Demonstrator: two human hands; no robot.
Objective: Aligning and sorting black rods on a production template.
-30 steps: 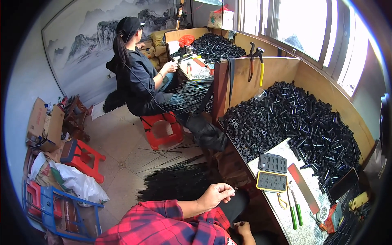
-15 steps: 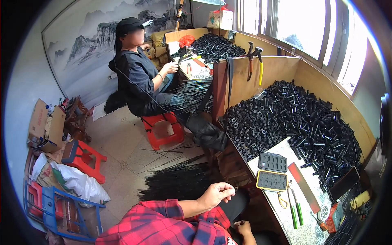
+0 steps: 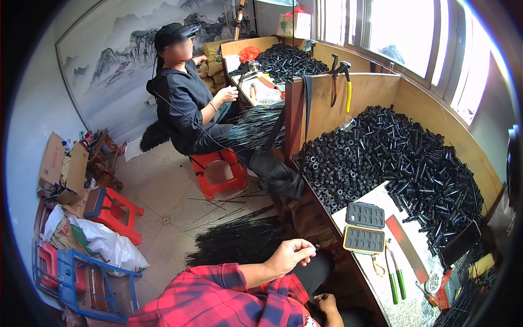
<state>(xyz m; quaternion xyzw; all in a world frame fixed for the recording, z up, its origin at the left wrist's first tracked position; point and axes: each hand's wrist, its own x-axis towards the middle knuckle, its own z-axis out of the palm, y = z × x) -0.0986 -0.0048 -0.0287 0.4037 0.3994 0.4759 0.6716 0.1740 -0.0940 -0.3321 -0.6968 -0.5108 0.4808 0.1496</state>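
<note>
My left hand (image 3: 290, 258) is raised above my lap in a pinch, thumb against forefinger. Whatever sits between those fingertips, if anything, is too small to name. Lower and to its right, my right hand (image 3: 327, 303) rests by my dark-trousered leg with curled fingers, and what they hold, if anything, is hidden. Both hands are apart from the workbench (image 3: 364, 271) at my right. On that bench an open black case with a yellow rim (image 3: 364, 240) lies nearest to my hands, beside green-handled pliers (image 3: 396, 277).
A heap of black cylindrical parts (image 3: 414, 158) fills the walled bench. Pliers (image 3: 341, 82) hang on its divider. Black rods (image 3: 234, 242) cover the floor ahead. A co-worker (image 3: 182, 103) sits on a red stool (image 3: 219, 177); another red stool (image 3: 117, 212) stands left.
The co-worker's far arm reaches farther toward the sacks, and their nearer hand has shifted slightly. My own two hands hold nearly the same pose.
</note>
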